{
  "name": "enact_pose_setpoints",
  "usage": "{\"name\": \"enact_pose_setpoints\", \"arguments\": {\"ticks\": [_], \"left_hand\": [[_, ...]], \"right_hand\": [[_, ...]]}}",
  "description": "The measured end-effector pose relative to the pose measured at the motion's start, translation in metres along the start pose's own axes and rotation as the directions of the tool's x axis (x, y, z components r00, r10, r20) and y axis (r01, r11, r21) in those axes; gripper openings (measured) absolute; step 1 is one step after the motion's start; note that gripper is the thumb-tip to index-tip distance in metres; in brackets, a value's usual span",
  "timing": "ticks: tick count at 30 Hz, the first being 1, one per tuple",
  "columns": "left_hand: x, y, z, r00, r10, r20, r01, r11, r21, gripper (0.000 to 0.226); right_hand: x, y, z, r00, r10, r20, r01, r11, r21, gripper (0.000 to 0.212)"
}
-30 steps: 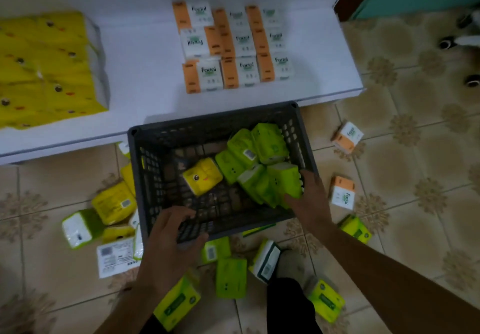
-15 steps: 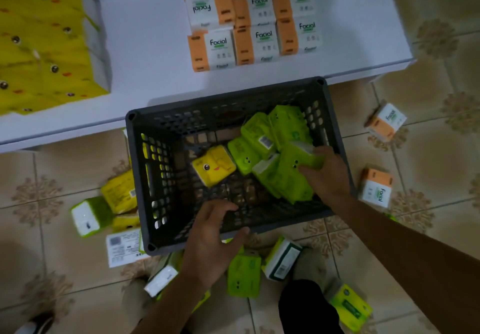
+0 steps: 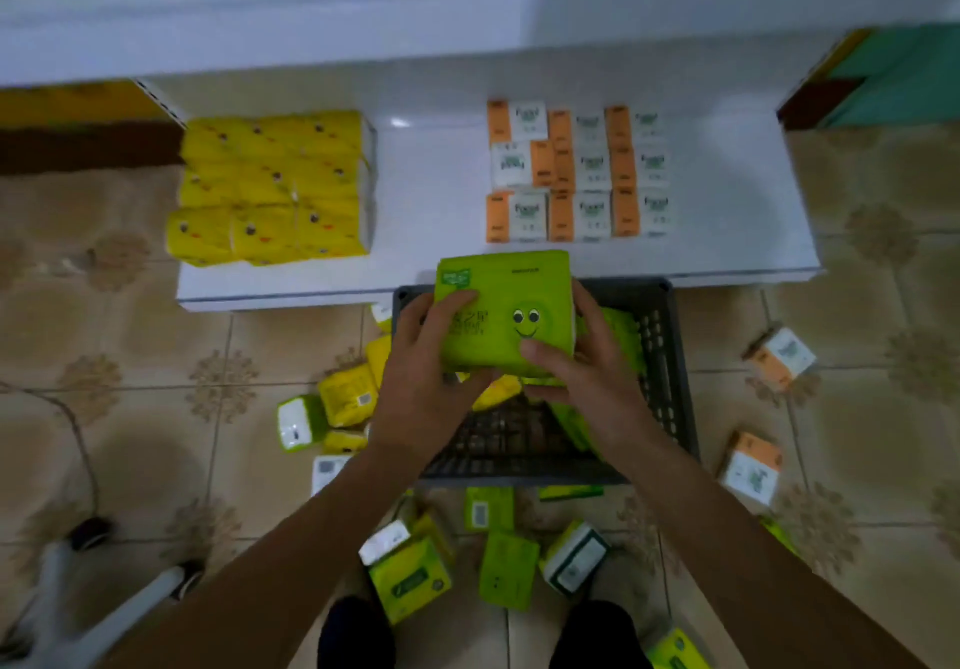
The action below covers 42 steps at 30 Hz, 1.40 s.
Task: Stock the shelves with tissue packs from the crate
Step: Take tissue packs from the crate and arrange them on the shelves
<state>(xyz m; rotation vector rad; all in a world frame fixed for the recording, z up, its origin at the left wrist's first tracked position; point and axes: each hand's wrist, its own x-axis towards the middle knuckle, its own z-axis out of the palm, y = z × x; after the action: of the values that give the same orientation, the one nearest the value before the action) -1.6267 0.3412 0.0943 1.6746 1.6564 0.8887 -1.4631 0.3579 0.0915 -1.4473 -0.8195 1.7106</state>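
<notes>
Held aloft over the far end of the crate: green tissue pack (image 3: 506, 315), rectangular, soft plastic wrap, smiley face printed on the upward side. Just short of the front edge of the low white shelf (image 3: 431, 231), not touching it.

Grip from both sides. On the pack's left part, left hand (image 3: 431, 361), fingers curled over the top face, thumb at the near edge. On the right end, right hand (image 3: 587, 382), thumb laid across the top face below the smile, fingers wrapped round the side and mostly out of sight.

Below the hands: dark grey slatted plastic crate (image 3: 670, 382) on the floor, touching the shelf front. Inside it, more green packs (image 3: 618, 330) along the right wall, one yellow pack (image 3: 501, 390) partly hidden by the hands, bare mesh bottom toward the near wall.

On the shelf: block of yellow tissue packs (image 3: 275, 185) at left, grid of orange-and-white tissue packs (image 3: 576, 174) at right, well apart from each other.

On the beige patterned floor tiles (image 3: 156, 335): loose green and yellow packs (image 3: 501, 569) scattered left of the crate and on its near side; two loose orange-and-white packs (image 3: 779, 361) to its right.
</notes>
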Motion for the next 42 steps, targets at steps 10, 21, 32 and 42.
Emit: {"name": "enact_pose_setpoints", "arguments": {"ticks": [10,21,32,42], "left_hand": [[0.025,0.077,-0.127,0.957,0.086,-0.276,-0.087,0.996,0.009,0.064],[0.084,0.086,-0.262,0.948,0.112,-0.299,-0.132,0.99,-0.045,0.076],[0.12,-0.023,-0.343,0.943,0.19,-0.275,-0.113,0.955,0.274,0.061],[0.135,-0.058,-0.341,0.929,0.227,-0.294,-0.148,0.952,0.267,0.048]], "right_hand": [[-0.041,-0.141,0.058,0.78,-0.545,0.307,0.623,0.635,-0.456,0.098],[-0.007,-0.224,0.158,0.572,-0.733,0.368,0.808,0.426,-0.407,0.074],[0.068,-0.263,0.295,0.607,-0.722,0.331,0.726,0.335,-0.601,0.069],[0.1,-0.264,0.341,0.644,-0.696,0.317,0.656,0.29,-0.696,0.072]]}}
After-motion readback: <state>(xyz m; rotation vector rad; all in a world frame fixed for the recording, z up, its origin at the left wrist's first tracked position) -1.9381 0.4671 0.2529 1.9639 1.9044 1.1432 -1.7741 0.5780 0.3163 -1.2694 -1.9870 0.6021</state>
